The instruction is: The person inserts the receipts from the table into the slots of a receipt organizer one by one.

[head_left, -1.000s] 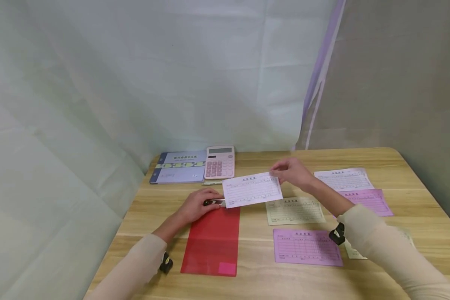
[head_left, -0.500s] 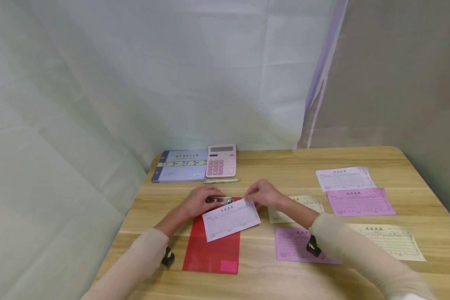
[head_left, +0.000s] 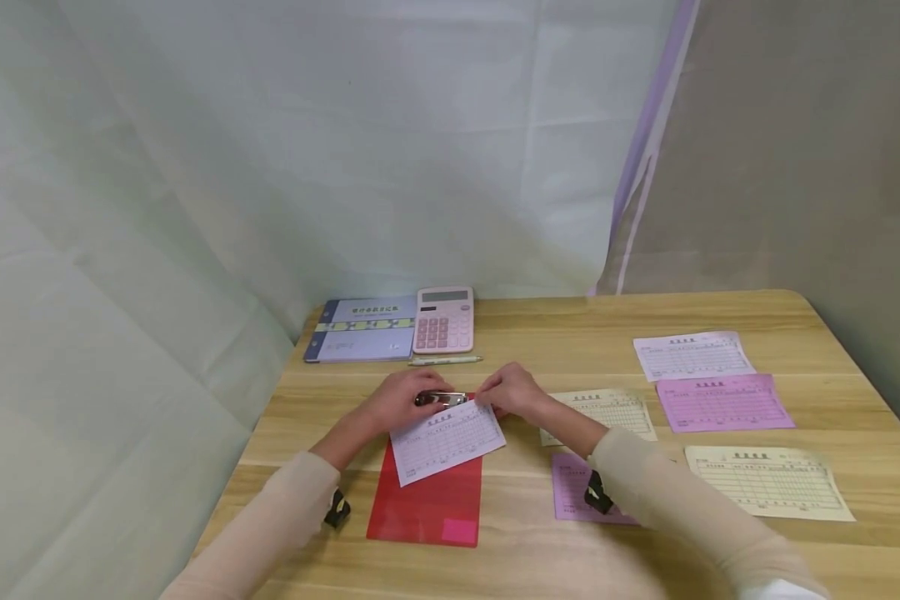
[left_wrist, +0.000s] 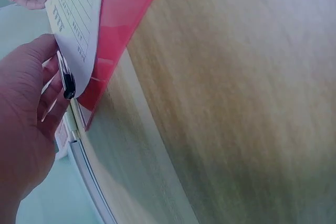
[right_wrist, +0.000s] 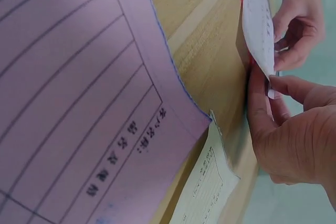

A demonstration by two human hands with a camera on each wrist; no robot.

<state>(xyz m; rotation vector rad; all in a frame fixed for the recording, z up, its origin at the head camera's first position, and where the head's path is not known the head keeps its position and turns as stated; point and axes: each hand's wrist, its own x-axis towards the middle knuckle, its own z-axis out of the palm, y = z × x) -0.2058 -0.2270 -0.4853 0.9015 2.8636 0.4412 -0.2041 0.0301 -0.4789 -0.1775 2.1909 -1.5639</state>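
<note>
A white printed form slip lies tilted over the upper part of a red clipboard. My right hand pinches its top right corner between thumb and fingers, as the right wrist view also shows. At the board's top edge, my left hand grips the metal clip. In the left wrist view the thumb lies by the slip's edge, and the fingers are behind the clip. Whether the slip's top edge sits under the clip cannot be told. A pink label marks the board's lower right corner.
Behind stand a blue account book, a pink calculator and a pen. To the right lie a white slip, purple slips and yellow slips. My right forearm passes over a purple slip.
My right hand has brought the white slip left and down onto the red clipboard, its top edge close to the clip. The left hand has stayed at the clip.
</note>
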